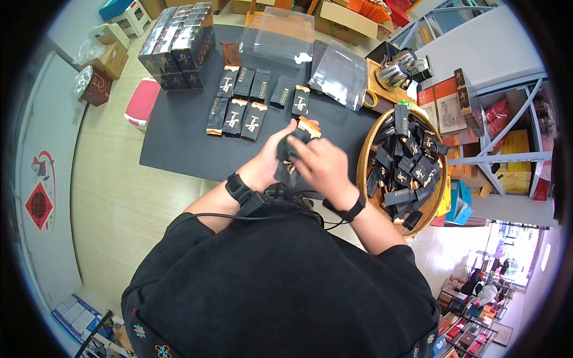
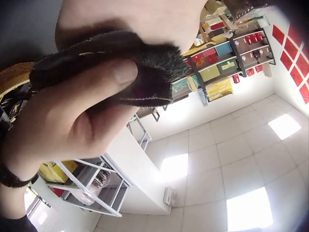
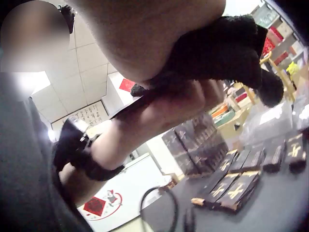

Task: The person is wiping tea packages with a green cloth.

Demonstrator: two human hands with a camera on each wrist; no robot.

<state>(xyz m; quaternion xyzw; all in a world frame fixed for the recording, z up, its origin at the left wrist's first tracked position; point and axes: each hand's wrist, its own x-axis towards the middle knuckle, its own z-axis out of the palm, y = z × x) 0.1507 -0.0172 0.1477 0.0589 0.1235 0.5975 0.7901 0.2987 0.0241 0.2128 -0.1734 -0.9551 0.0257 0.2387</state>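
Black packet (image 2: 152, 72) lies between left hand (image 1: 272, 153) and right hand (image 1: 327, 166), gripped in both.

A red diamond decoration (image 1: 39, 206) shows on the white panel (image 1: 51, 262) at the left. A pink-and-white container (image 1: 142, 101) stands on the pale floor (image 1: 107, 179). Farther back, a plastic bag (image 1: 91, 51) lies by a cardboard box (image 1: 112, 59) — and metal kettles (image 1: 393, 76) sit near grey-framed shelves (image 1: 507, 159).

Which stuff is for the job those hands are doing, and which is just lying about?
Probably for the job:
held packet
dark cloth
laid-out packets
basket of packets

Probably just lying about:
kettles
white stool
cardboard box
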